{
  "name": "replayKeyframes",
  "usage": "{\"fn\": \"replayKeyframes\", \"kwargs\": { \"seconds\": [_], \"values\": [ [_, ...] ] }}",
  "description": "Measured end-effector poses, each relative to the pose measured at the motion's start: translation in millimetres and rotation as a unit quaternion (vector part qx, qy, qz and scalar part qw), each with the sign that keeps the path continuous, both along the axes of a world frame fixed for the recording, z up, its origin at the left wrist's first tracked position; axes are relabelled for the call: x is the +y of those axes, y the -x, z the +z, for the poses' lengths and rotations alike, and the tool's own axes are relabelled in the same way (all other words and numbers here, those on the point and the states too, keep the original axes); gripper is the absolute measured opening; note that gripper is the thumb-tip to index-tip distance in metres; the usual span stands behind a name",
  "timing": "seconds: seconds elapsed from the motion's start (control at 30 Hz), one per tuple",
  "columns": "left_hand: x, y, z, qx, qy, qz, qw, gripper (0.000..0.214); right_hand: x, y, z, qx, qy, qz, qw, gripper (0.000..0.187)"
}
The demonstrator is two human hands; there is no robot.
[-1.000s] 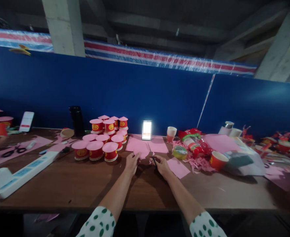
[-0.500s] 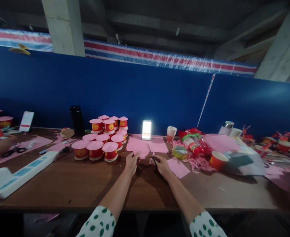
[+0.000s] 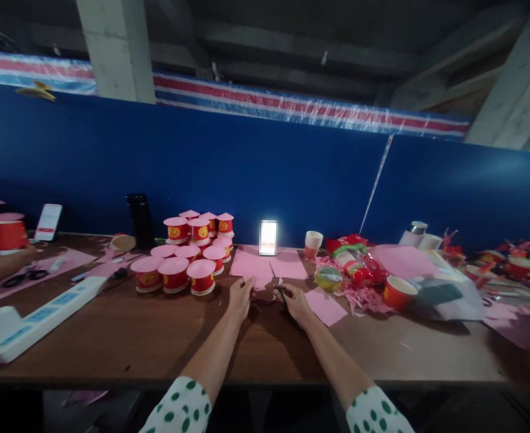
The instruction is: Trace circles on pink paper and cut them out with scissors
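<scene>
My left hand (image 3: 242,296) is closed on the edge of a piece of pink paper (image 3: 261,282) near the middle of the table. In my right hand (image 3: 295,302) is a pair of scissors (image 3: 276,280), its dark blades pointing up and away beside the paper. Behind both hands lie larger pink sheets (image 3: 292,264). Off to my left stands a group of red paper cups (image 3: 202,285) topped with pink paper discs (image 3: 201,268). A square pink sheet (image 3: 325,305) rests just right of my right hand.
Left are a white power strip (image 3: 44,322), a black flask (image 3: 139,221) and a co-worker's hand (image 3: 8,264) at a red cup. A phone (image 3: 268,237) stands behind the paper. Right are a paper cup (image 3: 313,245), a red plastic packet (image 3: 350,252) and pink scraps (image 3: 366,299).
My hands stay almost in place, with the scissors shifting very slightly. At far left, the co-worker's red cup is now upright with its pink disc on top.
</scene>
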State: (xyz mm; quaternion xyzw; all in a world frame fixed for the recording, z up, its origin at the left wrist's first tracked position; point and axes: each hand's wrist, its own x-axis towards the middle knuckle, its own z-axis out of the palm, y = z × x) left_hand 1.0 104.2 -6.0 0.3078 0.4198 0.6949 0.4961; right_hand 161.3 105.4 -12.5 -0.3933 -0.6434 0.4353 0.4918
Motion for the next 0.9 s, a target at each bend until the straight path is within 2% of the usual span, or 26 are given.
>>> {"fn": "replayKeyframes", "kwargs": {
  "seconds": [0.17, 0.37, 0.6, 0.9],
  "values": [
    [0, 0, 0.5, 0.001, 0.004, -0.001, 1.0, 0.03, -1, 1, 1.7, 0.025, 0.035, -0.013, 0.999, 0.035],
    [-3, 0, 3.5, -0.002, 0.007, -0.006, 1.0, 0.028, -3, 4, 10.1, 0.123, 0.091, -0.062, 0.986, 0.045],
    [-4, 0, 4.0, 0.001, -0.002, -0.013, 1.0, 0.029, -5, 6, 13.4, 0.138, 0.078, -0.063, 0.985, 0.043],
    [-4, -1, 4.6, 0.014, -0.008, -0.027, 1.0, 0.032, -3, 6, 9.7, 0.141, 0.088, -0.051, 0.985, 0.051]
  ]
}}
